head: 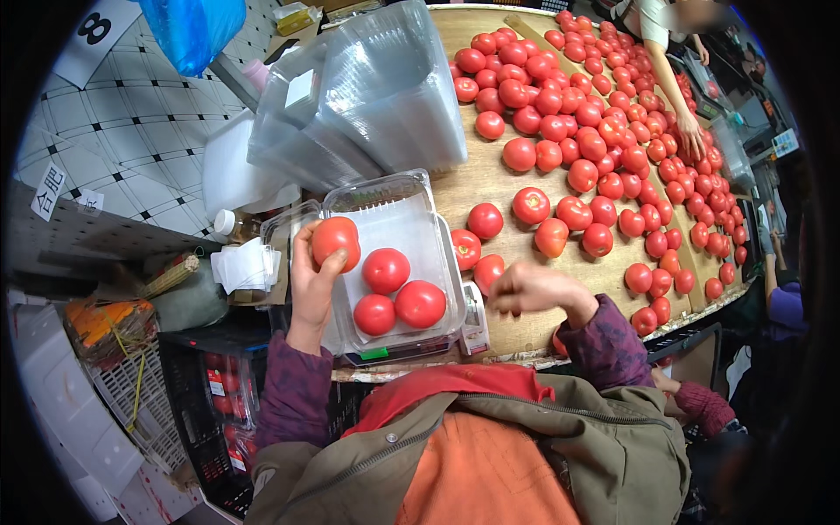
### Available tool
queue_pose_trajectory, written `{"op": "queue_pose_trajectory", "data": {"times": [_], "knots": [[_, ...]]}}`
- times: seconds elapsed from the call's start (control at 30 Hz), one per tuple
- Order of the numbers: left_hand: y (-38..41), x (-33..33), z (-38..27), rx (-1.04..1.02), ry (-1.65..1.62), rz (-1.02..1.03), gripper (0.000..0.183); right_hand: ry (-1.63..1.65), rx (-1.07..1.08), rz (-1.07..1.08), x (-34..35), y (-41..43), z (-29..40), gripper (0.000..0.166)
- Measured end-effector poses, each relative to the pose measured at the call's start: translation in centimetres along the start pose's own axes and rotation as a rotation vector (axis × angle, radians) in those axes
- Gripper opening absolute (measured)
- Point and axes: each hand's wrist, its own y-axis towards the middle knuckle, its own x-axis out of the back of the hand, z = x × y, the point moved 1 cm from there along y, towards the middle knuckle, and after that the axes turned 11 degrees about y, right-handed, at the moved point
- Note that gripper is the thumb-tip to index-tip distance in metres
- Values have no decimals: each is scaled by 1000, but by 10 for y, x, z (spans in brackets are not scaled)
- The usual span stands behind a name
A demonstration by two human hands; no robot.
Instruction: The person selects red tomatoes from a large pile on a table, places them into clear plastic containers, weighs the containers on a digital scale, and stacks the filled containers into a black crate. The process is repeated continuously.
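Observation:
My left hand [316, 282] holds a red tomato [336, 244] between thumb and fingers, above the left side of a clear plastic clamshell container [453, 289]. Inside the container lies a white liner [384, 226] with three tomatoes [420, 304] on it. A scale, partly hidden, appears to sit beneath the container. To the right of the container my right hand [535, 289] hovers over the wooden table [518, 335], fingers curled and blurred; whether it holds anything is unclear. Beside it lies a loose tomato [488, 272], and many more tomatoes [550, 236] spread over the table further right.
Tall stacks of clear plastic containers [394, 85] stand behind the open one. A roll of labels or tape [475, 318] is at its right edge. Black crates [216, 394] with packed tomatoes are at lower left. A co-worker's hand [690, 134] reaches among tomatoes at upper right.

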Motion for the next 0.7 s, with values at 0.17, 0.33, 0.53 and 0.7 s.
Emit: {"op": "queue_pose_trajectory", "data": {"times": [0.17,0.33,0.53,0.7], "knots": [[26,-19,-13,-338,928,-11,59,-270,5,-756,53,45,-66,35],[53,-22,11,-413,1371,107,66,-383,-107,-913,47,103,-84,65],[53,-20,23,-338,1413,155,66,-331,14,-1027,49,115,-99,69],[39,-17,18,-433,1325,35,63,28,222,-1081,30,79,3,62]]}}
